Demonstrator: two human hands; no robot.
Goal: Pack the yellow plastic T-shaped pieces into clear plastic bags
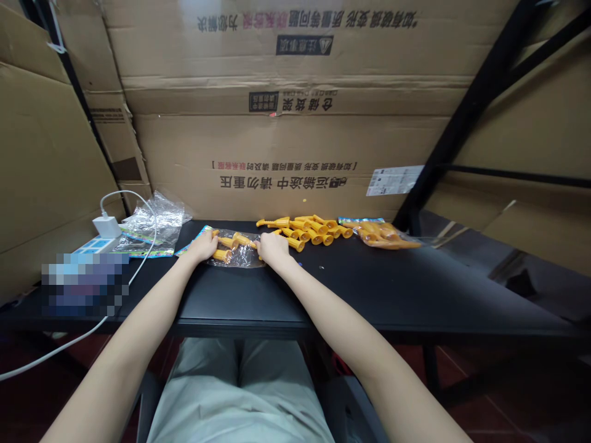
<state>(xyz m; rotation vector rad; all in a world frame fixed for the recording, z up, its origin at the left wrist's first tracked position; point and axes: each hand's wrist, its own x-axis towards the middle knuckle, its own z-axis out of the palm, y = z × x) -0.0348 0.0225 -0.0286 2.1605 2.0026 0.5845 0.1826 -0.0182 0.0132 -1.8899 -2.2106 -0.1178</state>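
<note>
A clear plastic bag [241, 255] lies on the black table between my hands, with several yellow horn-shaped plastic pieces [223, 254] inside it. My left hand [203, 245] is closed on the bag's left end, near its printed header. At the opposite end, my right hand [274, 251] has its fingers curled on the plastic; whether a yellow piece is also in them is hidden. Just beyond my right hand is a loose pile of similar yellow pieces [318, 227], their flared ends mostly facing me.
Right of the pile lies another filled bag [385, 235]. Empty-looking clear bags [154, 224] are heaped at the left, beside a power strip [96, 245] with a white charger [106, 226] and cable. Cardboard panels [277, 135] enclose the black table [369, 295].
</note>
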